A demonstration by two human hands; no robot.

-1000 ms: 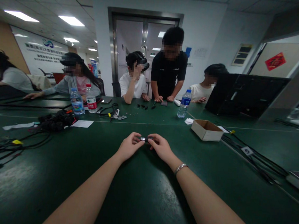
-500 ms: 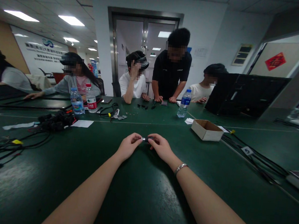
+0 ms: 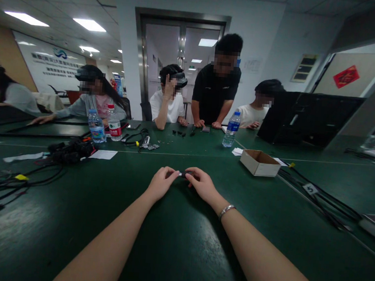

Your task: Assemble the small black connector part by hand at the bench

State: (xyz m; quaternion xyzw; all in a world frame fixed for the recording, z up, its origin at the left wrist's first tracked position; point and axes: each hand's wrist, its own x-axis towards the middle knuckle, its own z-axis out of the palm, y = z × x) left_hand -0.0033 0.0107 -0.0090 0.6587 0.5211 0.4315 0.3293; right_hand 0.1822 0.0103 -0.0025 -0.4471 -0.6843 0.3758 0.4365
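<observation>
A small black stick with a silver end (image 3: 181, 174), much like a USB drive, spans the gap between my hands just above the green table. My left hand (image 3: 162, 183) is closed, its thumb and fingers pinching the silver end on the left. On the other side my right hand (image 3: 202, 186) pinches the black body between thumb and fingers. Most of the stick is hidden by my fingertips.
An open cardboard box (image 3: 260, 164) lies ahead on the right, near black cables (image 3: 320, 200). A water bottle (image 3: 231, 130) stands farther back. On the left are bundled black cables (image 3: 71, 151) and two bottles. Several people sit or lean around the green table (image 3: 177, 253).
Slightly less of the silver end shows between my fingertips. My hands stay in nearly the same place. The person in black opposite has shifted a little to the right.
</observation>
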